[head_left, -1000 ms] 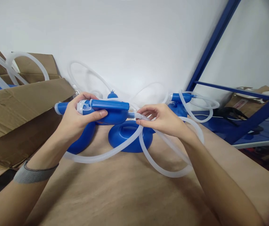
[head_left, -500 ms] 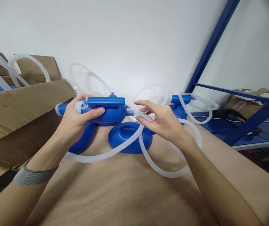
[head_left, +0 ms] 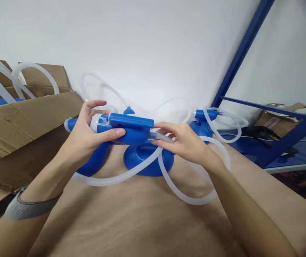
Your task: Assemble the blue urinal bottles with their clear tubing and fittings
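My left hand grips a blue plastic bottle-like body around its translucent collar, thumb on its near side. The body has a flat handle bar on top and a blue spout on the left, and is held up above the table. A narrow nozzle at its right end runs into a clear hose with a thin metal ring around it. My right hand is closed around this joint, fingers and thumb pinching the hose end. Below lies another blue bottle with a recessed handle, crossed by the translucent hose.
An open cardboard box with hoses and blue parts stands at the left. More blue bottles and a hosed blue unit stand by the white wall. A blue metal shelf is at the right. Brown paper covers the table.
The held blue body has moved slightly right and down and tilted, its handle turned more towards me. My right fingers have closed in on the hose joint near the nozzle.
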`<state>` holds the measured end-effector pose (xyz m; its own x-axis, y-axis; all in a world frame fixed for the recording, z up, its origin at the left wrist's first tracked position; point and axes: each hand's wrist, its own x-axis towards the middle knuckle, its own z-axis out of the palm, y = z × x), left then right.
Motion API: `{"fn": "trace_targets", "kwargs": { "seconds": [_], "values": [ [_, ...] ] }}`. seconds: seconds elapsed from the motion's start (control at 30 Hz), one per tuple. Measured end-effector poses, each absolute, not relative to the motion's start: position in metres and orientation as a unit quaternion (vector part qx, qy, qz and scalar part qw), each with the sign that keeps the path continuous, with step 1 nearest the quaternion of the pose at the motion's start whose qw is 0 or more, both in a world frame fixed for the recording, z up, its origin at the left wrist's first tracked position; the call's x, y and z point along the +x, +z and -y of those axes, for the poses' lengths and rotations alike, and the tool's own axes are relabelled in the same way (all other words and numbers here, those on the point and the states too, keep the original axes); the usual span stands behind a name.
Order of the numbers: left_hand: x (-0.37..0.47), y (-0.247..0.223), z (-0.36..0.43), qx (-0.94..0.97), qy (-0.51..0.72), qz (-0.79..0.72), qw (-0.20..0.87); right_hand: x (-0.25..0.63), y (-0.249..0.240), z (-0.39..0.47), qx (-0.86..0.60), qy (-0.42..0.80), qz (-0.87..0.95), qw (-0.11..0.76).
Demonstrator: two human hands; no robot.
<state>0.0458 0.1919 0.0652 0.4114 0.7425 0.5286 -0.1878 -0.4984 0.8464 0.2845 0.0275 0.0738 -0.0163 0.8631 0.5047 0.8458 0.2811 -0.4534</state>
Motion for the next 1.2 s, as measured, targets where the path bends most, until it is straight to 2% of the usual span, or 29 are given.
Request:
{"fn": "trace_targets", "kwargs": {
  "seconds": [0.07,0.23,0.33,0.5,0.63,0.8,0.93,1.0,1.2],
  "values": [
    [0.048,0.065,-0.189,0.685,0.518,-0.205,0.469,0.285,0.074,-0.029,-0.599,0.025,0.707,0.374],
    [0.053,0.069,-0.18,0.673,0.526,-0.216,0.472,0.282,0.076,-0.03,-0.579,0.072,0.762,0.283],
    [0.054,0.068,-0.178,0.671,0.531,-0.173,0.487,0.278,0.075,-0.031,-0.586,0.1,0.742,0.308],
    [0.057,0.065,-0.174,0.661,0.445,-0.13,0.59,0.275,0.068,-0.036,-0.599,0.123,0.707,0.356],
    [0.056,0.065,-0.179,0.632,0.417,-0.118,0.643,0.278,0.062,-0.041,-0.572,0.21,0.67,0.423],
    [0.06,0.059,-0.187,0.621,0.321,-0.124,0.705,0.284,0.062,-0.048,-0.57,0.282,0.623,0.455],
    [0.066,0.047,-0.183,0.668,0.234,-0.215,0.672,0.285,0.061,-0.054,-0.566,0.296,0.58,0.506],
    [0.071,0.042,-0.175,0.725,0.189,-0.211,0.627,0.283,0.059,-0.055,-0.547,0.304,0.568,0.534],
    [0.082,0.036,-0.148,0.807,0.213,-0.144,0.532,0.262,0.05,-0.054,-0.491,0.347,0.574,0.556]
  ]
}}
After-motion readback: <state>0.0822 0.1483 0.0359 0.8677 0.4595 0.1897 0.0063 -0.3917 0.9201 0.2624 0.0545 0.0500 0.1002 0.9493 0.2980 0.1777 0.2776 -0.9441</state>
